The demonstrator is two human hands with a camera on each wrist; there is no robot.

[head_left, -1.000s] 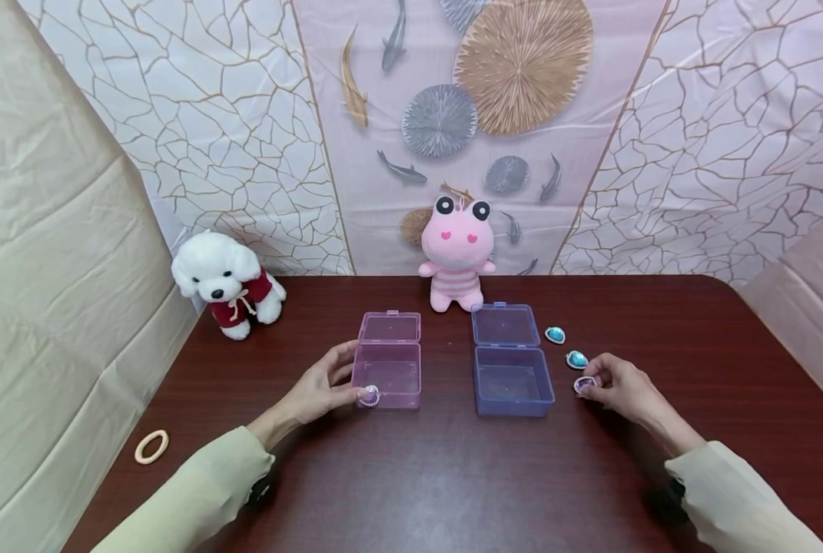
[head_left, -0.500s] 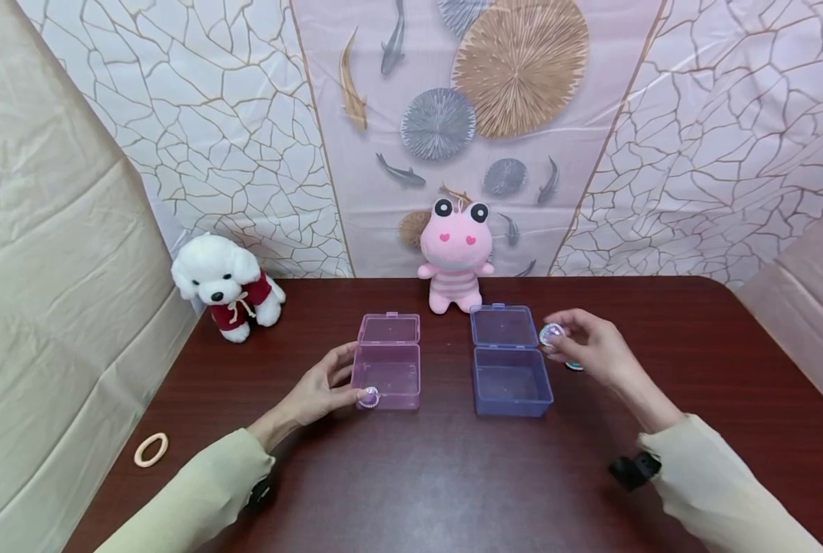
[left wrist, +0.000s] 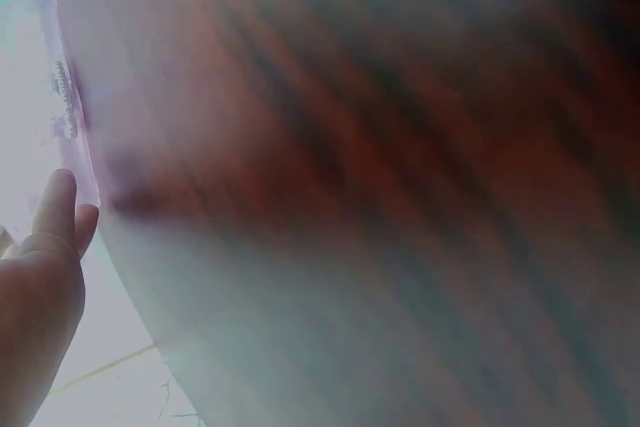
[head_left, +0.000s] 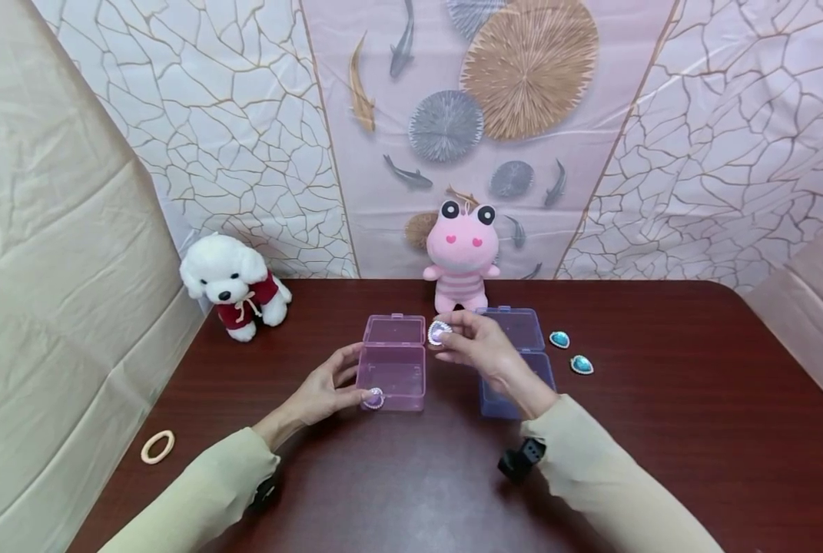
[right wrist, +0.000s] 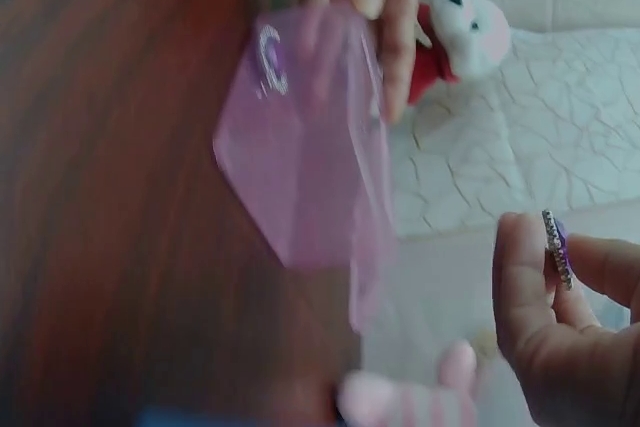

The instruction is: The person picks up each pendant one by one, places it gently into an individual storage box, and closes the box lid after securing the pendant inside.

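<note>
My left hand (head_left: 321,392) steadies the open pink plastic box (head_left: 414,376) at its left side, thumb toward the front corner and fingers toward the back. By the thumb tip, at the box's front wall, shows a purple gem with a beaded rim (head_left: 375,398). Between thumb and fingers my right hand (head_left: 490,353) pinches a second purple gem (right wrist: 557,250), held up near the back right corner of the pink box. The right forearm and hand partly hide an open blue plastic box (head_left: 518,329). Two blue drop-shaped gems (head_left: 581,364) lie right of the blue box.
A pink plush toy (head_left: 461,250) sits behind the boxes at the table's back edge. At the back left stands a white plush dog (head_left: 224,273) in red. A pale wooden ring (head_left: 157,447) lies near the table's left edge.
My right hand has lifted the purple gem from beside the blue gems and carried it left, across the blue box toward the pink box. The left hand stays in place.
</note>
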